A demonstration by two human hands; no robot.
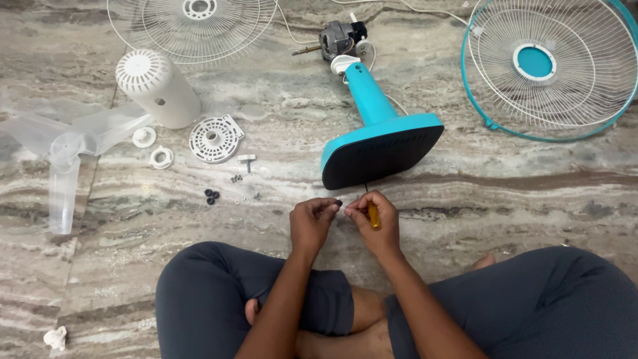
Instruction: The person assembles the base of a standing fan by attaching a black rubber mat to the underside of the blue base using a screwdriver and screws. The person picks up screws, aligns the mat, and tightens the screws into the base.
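Marbled grey-brown stone floor (pixel 505 173) carries every part in view, and we sit cross-legged on it in dark trousers. Our right hand (pixel 373 223) has its grip closed around a screwdriver (pixel 374 214) with an amber handle; the thin dark shaft points up and away from us, and its tip stands at the near edge of the black underside of the teal fan base (pixel 382 149). Our left hand (pixel 314 223) sits just beside the right, its grip narrow, with finger and thumb pinched on a small dark piece (pixel 338 203) that is too small to identify. The fan base lies tilted on its side, its teal stem running away from us to the motor (pixel 335 38), which rests bare with white wires trailing off. To the right lies a teal-rimmed wire guard (pixel 551 66); a second white wire guard (pixel 193 26) lies at the top left. Further left we see the white motor cover (pixel 156 86), the clear blade (pixel 63 149), a round white vented plate (pixel 214 138), two white ring nuts (pixel 153 147), and loose screws and black washers (pixel 222 189).
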